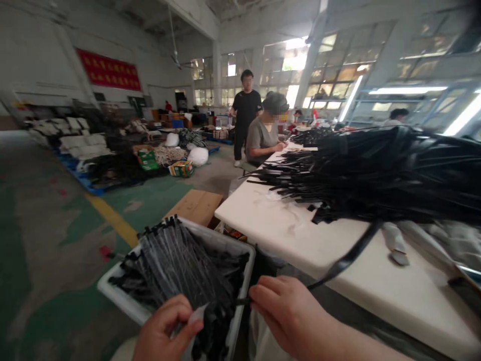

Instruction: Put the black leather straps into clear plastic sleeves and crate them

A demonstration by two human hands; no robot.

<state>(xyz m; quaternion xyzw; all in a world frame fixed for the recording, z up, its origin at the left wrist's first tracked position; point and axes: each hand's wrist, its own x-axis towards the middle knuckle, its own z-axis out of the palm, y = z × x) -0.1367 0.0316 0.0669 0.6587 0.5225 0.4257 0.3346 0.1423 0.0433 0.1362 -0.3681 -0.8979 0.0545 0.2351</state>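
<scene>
My right hand (289,313) is closed in a pinch on a long black strap (345,258) that runs up onto the white table (285,230). My left hand (165,328) is closed on the strap's near end, where a pale label or tag (197,316) shows between the fingers. Both hands are low in the view, over the near rim of a white bin (112,291) filled with several black straps. A large heap of black straps (376,170) lies on the table to the right.
A person in a grey shirt (263,135) sits at the table's far end; another in black (246,113) stands behind. A cardboard sheet (195,205) lies beside the bin. Pallets with white sacks (86,145) and boxes stand across the green floor with its yellow line (112,218).
</scene>
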